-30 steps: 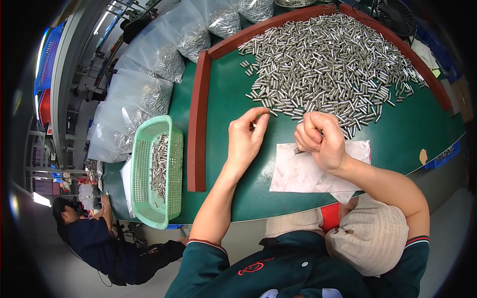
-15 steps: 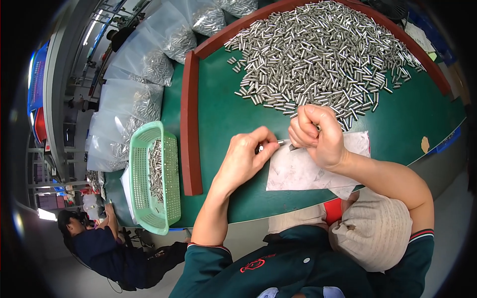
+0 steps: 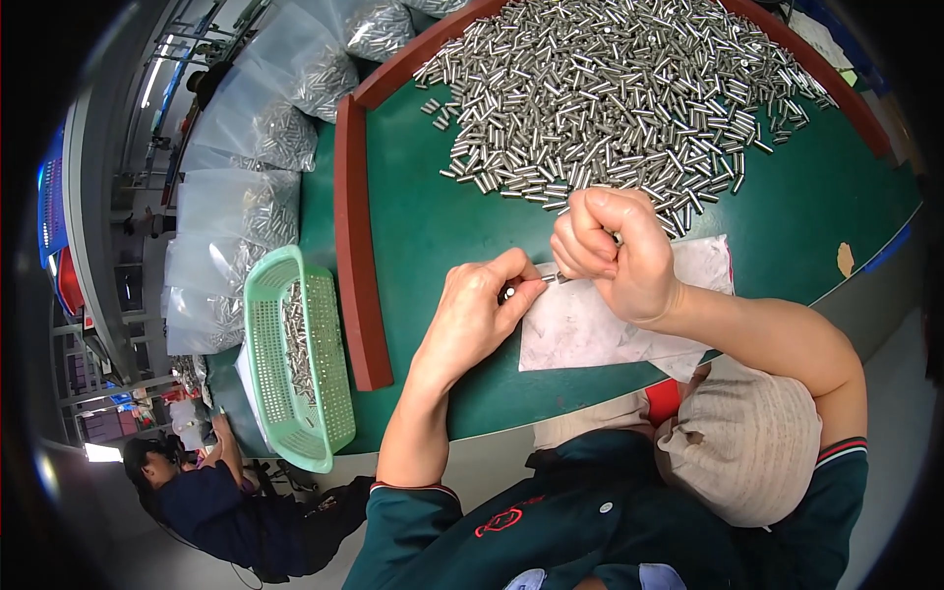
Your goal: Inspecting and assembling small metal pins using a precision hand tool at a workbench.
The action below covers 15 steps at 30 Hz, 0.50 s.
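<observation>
Metal pin (image 3: 551,278) held over a stained white cloth (image 3: 602,339)

The left hand (image 3: 477,310) pinches the pin, its end toward the right hand (image 3: 621,251) — curled into a fist. Beyond, a heap of pins (image 3: 610,108) lies on the green table (image 3: 423,216) beside a red-brown rail (image 3: 359,246). Farther left: a mint-green basket (image 3: 327,379) of metal parts, bulging clear bags (image 3: 231,202) — and a co-worker (image 3: 221,511).
</observation>
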Motion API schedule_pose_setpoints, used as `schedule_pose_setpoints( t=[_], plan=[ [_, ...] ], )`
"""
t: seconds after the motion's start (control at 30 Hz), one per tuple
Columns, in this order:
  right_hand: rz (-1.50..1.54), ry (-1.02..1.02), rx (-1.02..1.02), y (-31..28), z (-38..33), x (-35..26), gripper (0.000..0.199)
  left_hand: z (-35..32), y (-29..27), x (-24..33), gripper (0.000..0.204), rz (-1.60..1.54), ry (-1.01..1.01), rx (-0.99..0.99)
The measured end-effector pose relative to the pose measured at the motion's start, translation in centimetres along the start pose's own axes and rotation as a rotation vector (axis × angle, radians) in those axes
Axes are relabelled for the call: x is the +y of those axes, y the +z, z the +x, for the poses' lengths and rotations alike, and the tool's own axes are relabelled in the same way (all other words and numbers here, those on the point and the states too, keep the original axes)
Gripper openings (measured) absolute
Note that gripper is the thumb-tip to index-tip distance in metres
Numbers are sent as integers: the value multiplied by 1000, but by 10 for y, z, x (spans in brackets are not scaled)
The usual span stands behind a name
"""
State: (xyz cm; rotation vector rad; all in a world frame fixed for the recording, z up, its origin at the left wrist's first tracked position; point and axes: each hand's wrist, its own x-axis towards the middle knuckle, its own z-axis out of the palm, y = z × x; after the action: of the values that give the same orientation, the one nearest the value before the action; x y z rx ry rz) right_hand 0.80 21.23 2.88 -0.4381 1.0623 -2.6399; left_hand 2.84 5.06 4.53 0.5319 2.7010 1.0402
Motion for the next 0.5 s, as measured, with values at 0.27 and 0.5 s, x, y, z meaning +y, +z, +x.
schedule_pose_setpoints(
  t=[0.27, 0.5],
  plan=[
    [-8, -8, -15, 1, 0, 1, 37, -1, 0, 0, 10, -7, -7, 0],
    [2, -5, -20, 1, -1, 1, 37, -1, 0, -1, 10, 9, 4, -1]
  ],
)
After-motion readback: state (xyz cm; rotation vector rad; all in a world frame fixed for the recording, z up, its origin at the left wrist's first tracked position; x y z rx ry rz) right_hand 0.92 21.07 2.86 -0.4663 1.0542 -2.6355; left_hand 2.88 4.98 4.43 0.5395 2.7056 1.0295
